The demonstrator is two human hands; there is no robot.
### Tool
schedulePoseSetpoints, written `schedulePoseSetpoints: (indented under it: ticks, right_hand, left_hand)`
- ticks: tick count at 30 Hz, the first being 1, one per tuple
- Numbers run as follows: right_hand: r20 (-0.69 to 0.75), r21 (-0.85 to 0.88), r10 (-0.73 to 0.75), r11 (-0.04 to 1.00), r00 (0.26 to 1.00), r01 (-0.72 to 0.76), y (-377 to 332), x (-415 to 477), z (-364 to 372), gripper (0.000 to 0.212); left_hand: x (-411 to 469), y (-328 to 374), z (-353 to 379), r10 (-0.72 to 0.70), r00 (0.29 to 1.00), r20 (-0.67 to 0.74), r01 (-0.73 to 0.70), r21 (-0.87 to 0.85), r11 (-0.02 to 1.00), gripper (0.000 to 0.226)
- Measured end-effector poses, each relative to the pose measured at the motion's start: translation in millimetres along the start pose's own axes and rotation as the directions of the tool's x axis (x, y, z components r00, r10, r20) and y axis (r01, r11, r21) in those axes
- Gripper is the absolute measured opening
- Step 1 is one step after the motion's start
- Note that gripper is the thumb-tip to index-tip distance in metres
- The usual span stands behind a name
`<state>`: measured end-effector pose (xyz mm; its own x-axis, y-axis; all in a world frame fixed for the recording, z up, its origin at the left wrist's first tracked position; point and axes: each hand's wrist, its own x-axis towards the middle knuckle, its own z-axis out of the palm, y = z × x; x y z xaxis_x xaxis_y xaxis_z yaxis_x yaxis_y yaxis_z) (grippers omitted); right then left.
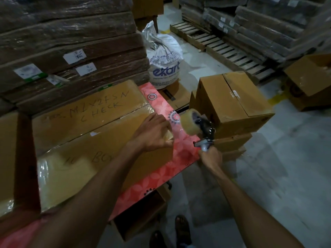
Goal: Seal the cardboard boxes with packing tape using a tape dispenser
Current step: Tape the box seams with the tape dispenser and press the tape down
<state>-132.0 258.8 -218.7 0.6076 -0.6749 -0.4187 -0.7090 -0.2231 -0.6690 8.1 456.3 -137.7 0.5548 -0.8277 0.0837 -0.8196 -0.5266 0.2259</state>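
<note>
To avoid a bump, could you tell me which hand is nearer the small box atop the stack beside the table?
Right. The right hand, gripping the tape dispenser, is beside the stack under the small box; the left hand rests on the large box, farther left.
</note>
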Motion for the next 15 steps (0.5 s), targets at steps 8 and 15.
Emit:
schedulePoseSetpoints:
  ticks: [8,15]
  right_hand:
    - [0.187,-0.268,-0.169,0.939,0.968,0.216,33,69,68,0.067]
    - [0.258,-0.420,-0.098,0.884,0.961,0.203,8,53,67,0.074]
  left_hand:
    - [-15,-9,2,-0.074,0.997,0.006,0.074,-0.016,0.997,0.057]
    - [-13,-11,4,-0.096,0.994,0.048,0.095,0.020,0.995,0.057]
